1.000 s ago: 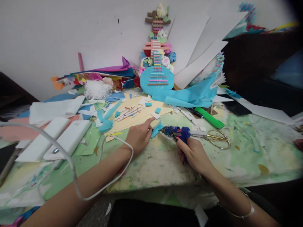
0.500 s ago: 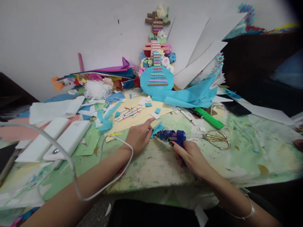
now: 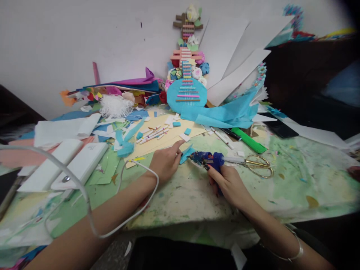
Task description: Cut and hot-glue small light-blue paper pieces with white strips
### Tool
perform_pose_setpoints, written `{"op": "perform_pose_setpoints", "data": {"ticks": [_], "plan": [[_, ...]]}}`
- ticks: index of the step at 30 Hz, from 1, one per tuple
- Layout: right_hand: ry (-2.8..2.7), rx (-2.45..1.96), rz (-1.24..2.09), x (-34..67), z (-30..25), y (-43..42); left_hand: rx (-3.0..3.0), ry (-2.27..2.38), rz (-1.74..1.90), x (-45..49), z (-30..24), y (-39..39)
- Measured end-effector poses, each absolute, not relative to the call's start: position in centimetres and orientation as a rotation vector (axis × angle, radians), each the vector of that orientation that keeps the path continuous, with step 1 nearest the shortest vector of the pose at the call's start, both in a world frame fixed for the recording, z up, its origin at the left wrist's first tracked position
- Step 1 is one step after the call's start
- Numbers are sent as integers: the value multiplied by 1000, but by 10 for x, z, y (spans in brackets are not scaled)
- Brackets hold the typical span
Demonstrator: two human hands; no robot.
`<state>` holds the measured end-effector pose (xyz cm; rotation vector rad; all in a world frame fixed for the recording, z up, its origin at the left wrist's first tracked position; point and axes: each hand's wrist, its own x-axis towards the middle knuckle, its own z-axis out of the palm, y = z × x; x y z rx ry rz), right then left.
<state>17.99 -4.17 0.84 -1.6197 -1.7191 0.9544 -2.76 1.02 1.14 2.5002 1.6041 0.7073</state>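
Note:
My right hand [image 3: 225, 183] is wrapped round the handle of a blue hot glue gun [image 3: 215, 160], a clear glue stick [image 3: 233, 159] jutting from its back. The gun's nozzle points left, close to a small strip of blue paper [image 3: 186, 154]. That strip's near end is pinched in my left hand [image 3: 165, 162], whose index finger stretches forward above it. Gold-handled scissors [image 3: 260, 166] lie behind the glue stick. Beyond my left hand, several white paper rolls with dark tips [image 3: 154, 134] rest on cream card [image 3: 140, 149].
A paper-covered lute-like model [image 3: 186, 93] leans on the wall. Blue crepe paper [image 3: 225, 112], a green roll [image 3: 249, 140] and a phone [image 3: 281, 125] lie right of centre. White boxes [image 3: 81, 165] are at left; a white cable [image 3: 87, 195] loops over my left forearm.
My right hand has drawn the glue gun slightly to the right, so its nozzle is farther from my left fingers and more of the blue strip shows. My left hand stays put.

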Motion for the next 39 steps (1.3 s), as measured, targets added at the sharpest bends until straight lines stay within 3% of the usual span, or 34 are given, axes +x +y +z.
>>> {"op": "perform_pose_setpoints", "data": {"ticks": [20,39], "plan": [[-1717,-1646,882,175,9,-39,2522,1578,749,-28,10,11],[-1649,-1597,1062,177,10,-39,2513,1583,728,-28,10,10]]}}
